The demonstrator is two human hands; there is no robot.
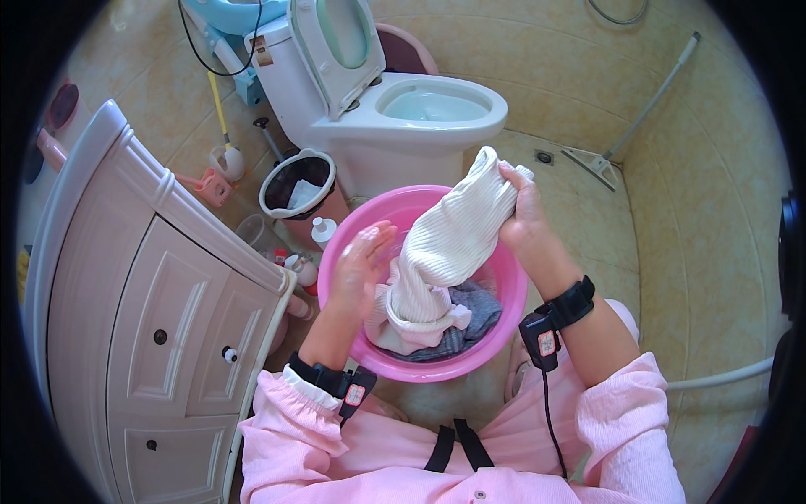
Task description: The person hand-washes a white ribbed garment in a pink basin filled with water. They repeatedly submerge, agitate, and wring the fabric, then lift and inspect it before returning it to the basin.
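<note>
A pink plastic basin stands on the floor between my knees. My right hand grips the upper end of a white ribbed knit garment and holds it up over the basin's far right rim. The garment's lower part lies bunched in the basin. Beneath it is a grey-blue cloth, partly hidden. My left hand hovers over the basin's left side, beside the garment, fingers extended and apart from it. It holds nothing.
Left stands a white vanity cabinet. Beyond the basin are a lidded-up toilet, a lined trash bin and a white bottle. A floor squeegee leans on the right wall near a floor drain.
</note>
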